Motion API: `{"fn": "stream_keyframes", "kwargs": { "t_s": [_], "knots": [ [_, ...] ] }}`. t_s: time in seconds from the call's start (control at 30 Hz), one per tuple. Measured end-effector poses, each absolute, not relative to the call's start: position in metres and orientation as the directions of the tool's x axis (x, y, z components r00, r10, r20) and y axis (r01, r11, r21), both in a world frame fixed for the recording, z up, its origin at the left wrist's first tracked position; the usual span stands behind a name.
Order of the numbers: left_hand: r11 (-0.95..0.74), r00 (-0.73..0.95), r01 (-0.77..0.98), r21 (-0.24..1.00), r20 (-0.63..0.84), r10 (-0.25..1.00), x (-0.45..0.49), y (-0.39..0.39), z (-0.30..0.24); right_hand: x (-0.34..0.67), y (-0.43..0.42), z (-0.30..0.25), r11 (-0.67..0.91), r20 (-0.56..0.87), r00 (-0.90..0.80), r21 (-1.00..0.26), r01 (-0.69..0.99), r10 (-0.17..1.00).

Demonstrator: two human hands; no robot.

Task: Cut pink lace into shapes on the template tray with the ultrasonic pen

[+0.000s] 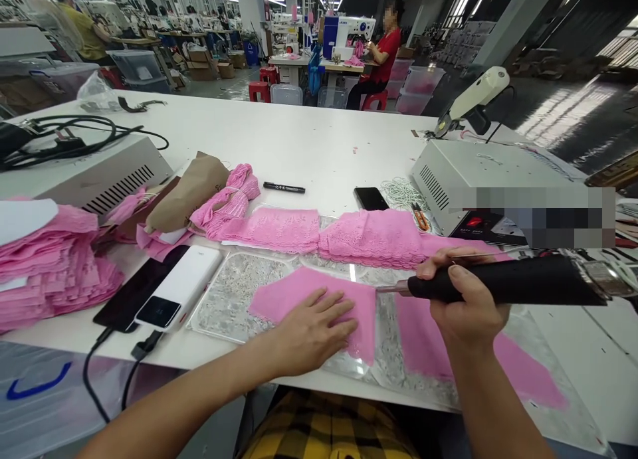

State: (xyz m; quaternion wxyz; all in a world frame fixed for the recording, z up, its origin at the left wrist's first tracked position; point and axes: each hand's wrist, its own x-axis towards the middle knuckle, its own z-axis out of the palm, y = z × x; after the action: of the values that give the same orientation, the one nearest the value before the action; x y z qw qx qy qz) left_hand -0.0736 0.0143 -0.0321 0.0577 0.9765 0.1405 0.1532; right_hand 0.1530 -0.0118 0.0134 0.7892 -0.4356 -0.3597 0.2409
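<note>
My left hand lies flat, fingers spread, on a piece of pink lace fabric that rests on a glass plate at the table's front edge. My right hand is wrapped round the black handle of a hot cutting tool. The tool's metal tip touches the right edge of that pink piece. A second strip of pink lace lies under my right forearm.
Stacks of pink lace line the table behind the plate, more at the left. A white power bank and a phone lie left of the plate. Grey control boxes, a marker, a second phone and snips stand farther back. A seated person in red works at a sewing machine.
</note>
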Motion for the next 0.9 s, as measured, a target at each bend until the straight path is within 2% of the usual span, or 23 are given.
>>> {"fn": "stream_keyframes", "kwargs": {
  "t_s": [0.1, 0.57, 0.77, 0.9],
  "knots": [
    [-0.949, 0.920, 0.263, 0.174, 0.250, 0.301, -0.0759, 0.0147, -0.0316, 0.1543, -0.0132, 0.0149, 0.524, 0.373, 0.656, -0.851, -0.040, 0.656],
    [-0.947, 0.918, 0.269, 0.175, 0.250, 0.307, -0.0762, 0.0145, -0.0333, 0.1494, -0.0177, 0.0100, 0.512, 0.309, 0.673, -0.850, -0.121, 0.672],
    [-0.946, 0.919, 0.273, 0.174, 0.243, 0.310, -0.0760, 0.0146, -0.0309, 0.1477, -0.0171, 0.0089, 0.567, 0.349, 0.758, -0.823, -0.033, 0.551],
    [-0.950, 0.922, 0.264, 0.166, 0.246, 0.299, -0.0761, 0.0154, -0.0316, 0.1506, -0.0198, 0.0094, 0.578, 0.360, 0.748, -0.815, -0.038, 0.557]
  ]
}}
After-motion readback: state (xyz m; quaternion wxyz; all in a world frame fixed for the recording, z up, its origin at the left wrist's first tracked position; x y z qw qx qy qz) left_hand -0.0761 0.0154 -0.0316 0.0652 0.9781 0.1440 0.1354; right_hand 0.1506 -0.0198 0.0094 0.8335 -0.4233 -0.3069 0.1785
